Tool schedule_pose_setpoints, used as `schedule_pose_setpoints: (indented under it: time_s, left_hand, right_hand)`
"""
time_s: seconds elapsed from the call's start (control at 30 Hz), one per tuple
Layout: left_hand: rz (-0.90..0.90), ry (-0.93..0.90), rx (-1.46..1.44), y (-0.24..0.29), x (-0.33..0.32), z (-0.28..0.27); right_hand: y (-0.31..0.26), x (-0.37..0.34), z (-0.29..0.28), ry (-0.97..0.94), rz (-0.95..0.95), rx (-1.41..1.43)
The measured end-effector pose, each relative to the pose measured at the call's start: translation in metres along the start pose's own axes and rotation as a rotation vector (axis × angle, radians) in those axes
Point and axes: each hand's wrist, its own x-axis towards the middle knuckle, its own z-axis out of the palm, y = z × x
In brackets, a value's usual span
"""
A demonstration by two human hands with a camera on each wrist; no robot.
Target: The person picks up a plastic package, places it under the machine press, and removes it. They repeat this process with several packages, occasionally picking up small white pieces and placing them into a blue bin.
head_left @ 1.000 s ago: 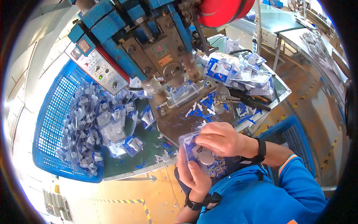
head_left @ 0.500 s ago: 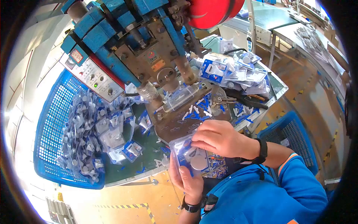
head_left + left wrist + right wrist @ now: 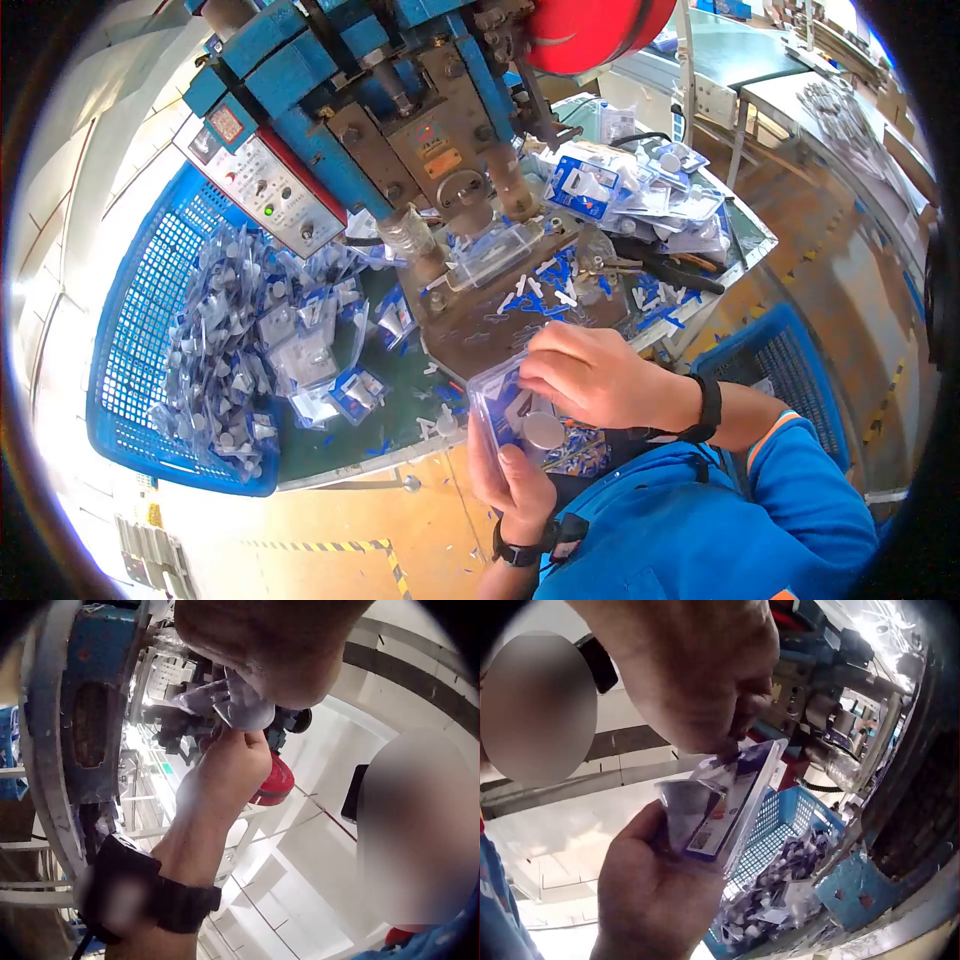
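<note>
A clear plastic blister pack [image 3: 512, 405] with a blue printed card and a bulging white round part is held in front of the body, over the table's front edge. My left hand [image 3: 508, 485] grips its lower left side, thumb across the front. The curled fingers of my right hand [image 3: 590, 375] pinch at the upper face of the pack. From the right wrist view, the pack [image 3: 739, 806] stands tilted, its clear bulge facing the left thumb, and the right fingertips meet the card's top end. What lies under those fingertips is hidden.
A blue press machine [image 3: 420, 130] stands behind the hands, with white and blue scraps [image 3: 540, 285] on its bed. Left is a blue basket [image 3: 125, 350] full of packs; a pile of packs [image 3: 640, 195] lies back right. Another blue basket [image 3: 800, 345] sits beside the right arm.
The pack has turned slightly in the left hand, and its white round part shows more fully. The right fingers have stayed at its upper part. The head view has shifted a little.
</note>
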Motion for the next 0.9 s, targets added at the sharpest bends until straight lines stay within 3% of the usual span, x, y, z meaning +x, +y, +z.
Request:
schedule_pose_setpoints:
  time_s: [0.03, 0.13, 0.17, 0.3, 0.4, 0.43, 0.5, 0.57, 0.67, 0.73, 0.77, 0.8, 0.83, 0.87, 0.9]
  left_hand:
    - [0.007, -0.006, -0.050, -0.002, 0.000, 0.000]
    - [0.122, -0.050, 0.162, -0.012, -0.004, -0.001]
    - [-0.014, -0.051, 0.033, -0.006, 0.003, 0.002]
    - [0.042, -0.021, 0.029, -0.019, 0.017, -0.002]
    - [-0.135, 0.068, -0.177, -0.019, 0.028, -0.013]
    - [-0.163, 0.086, -0.274, -0.013, 0.030, -0.014]
    - [-0.002, -0.023, 0.129, -0.026, 0.022, -0.020]
    - [-0.035, -0.181, 0.228, -0.027, 0.005, -0.020]
    - [-0.325, -0.473, -0.146, -0.013, -0.014, 0.004]
    - [-0.204, -0.525, -0.218, -0.004, 0.009, 0.000]
    - [-0.137, -0.557, -0.256, -0.001, 0.021, -0.007]
    - [-0.046, -0.435, -0.066, -0.008, 0.033, -0.026]
    - [0.030, -0.150, 0.375, -0.036, 0.041, -0.047]
    - [-0.008, 0.071, 0.640, -0.056, 0.060, -0.076]
    - [0.083, 0.263, 0.766, -0.081, 0.080, -0.104]
  right_hand:
    - [0.000, 0.000, 0.001, -0.013, 0.011, 0.019]
    - [-0.012, -0.003, 0.008, -0.099, 0.020, 0.128]
    - [-0.016, -0.005, 0.009, -0.139, 0.019, 0.174]
    - [-0.003, 0.001, -0.003, -0.213, -0.067, 0.340]
    - [-0.007, -0.004, -0.033, -0.382, -0.069, 0.422]
    - [0.000, -0.015, -0.036, -0.375, -0.020, 0.337]
    - [0.011, -0.040, -0.034, -0.366, 0.076, 0.181]
    - [0.002, -0.050, -0.021, -0.196, 0.503, 0.580]
    - [0.005, -0.080, -0.016, 0.015, 0.952, 1.017]
    - [0.009, -0.096, -0.049, -0.025, 1.010, 0.747]
    - [0.013, -0.112, -0.063, 0.081, 0.902, 0.578]
    - [0.014, -0.119, -0.095, -0.079, 0.904, 0.409]
    - [0.015, -0.134, -0.117, -0.066, 0.998, 0.382]
    - [0.013, -0.134, -0.144, -0.234, 1.090, 0.273]
    - [0.017, -0.147, -0.161, -0.342, 1.130, 0.134]
